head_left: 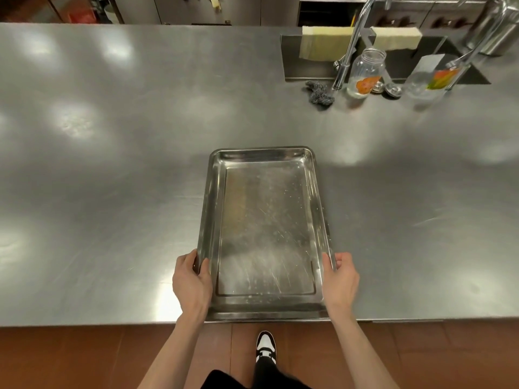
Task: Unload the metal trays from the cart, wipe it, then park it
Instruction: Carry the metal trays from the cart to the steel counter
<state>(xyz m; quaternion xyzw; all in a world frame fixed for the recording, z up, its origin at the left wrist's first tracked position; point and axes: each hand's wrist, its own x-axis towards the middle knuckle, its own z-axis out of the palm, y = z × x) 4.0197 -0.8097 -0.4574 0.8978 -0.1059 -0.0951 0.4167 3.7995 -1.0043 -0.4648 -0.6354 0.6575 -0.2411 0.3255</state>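
A rectangular metal tray, scratched and spotted inside, lies lengthwise on the steel counter, its near end at the counter's front edge. My left hand grips the tray's left rim near the front, thumb inside the rim. On the opposite side my right hand grips the right rim the same way. The cart is out of view.
At the back right is a sink with a tall faucet and two yellow cloths over its edge. A steel scourer, a glass jar and a plastic container stand near it. Brown tiled floor lies below the counter.
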